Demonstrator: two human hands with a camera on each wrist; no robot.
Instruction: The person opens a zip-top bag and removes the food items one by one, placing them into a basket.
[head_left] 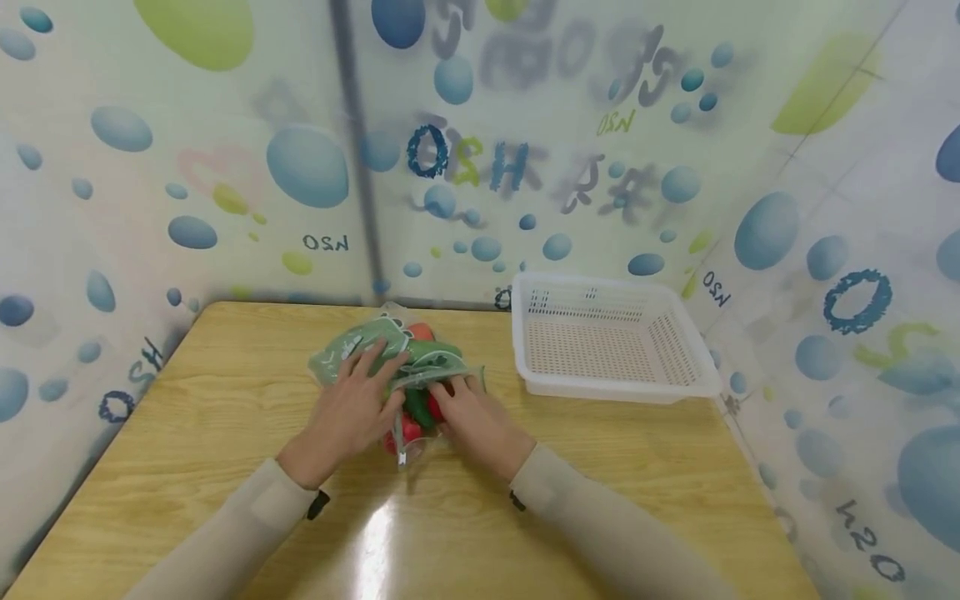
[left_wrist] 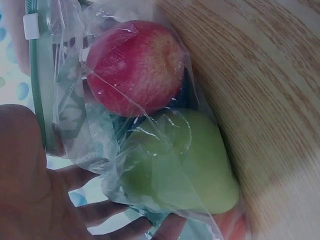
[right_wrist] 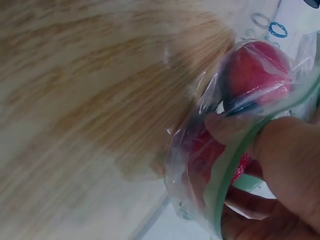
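A clear zip bag [head_left: 341, 360] with green print lies on the table, filled with fruit and vegetables. My left hand [head_left: 348, 417] rests spread on its left side, fingers extended against the plastic. Through the plastic in the left wrist view show a red apple [left_wrist: 135, 67] and a pale green, lumpy fruit or vegetable [left_wrist: 180, 165]. My right hand [head_left: 480, 421] reaches into the bag's mouth, its thumb behind the plastic. Between its thumb and fingers it holds a red round piece [right_wrist: 200, 155], partly hidden. Another red fruit [right_wrist: 257, 70] lies beyond it. A dark green piece [head_left: 418, 408] shows between the hands.
A white perforated plastic basket [head_left: 622, 387] stands at the back right of the wooden table [head_left: 637, 475]. Behind the table rises a wall covering [head_left: 465, 217] with blue and green drops. A white zip slider [left_wrist: 31, 26] sits on the bag's green edge.
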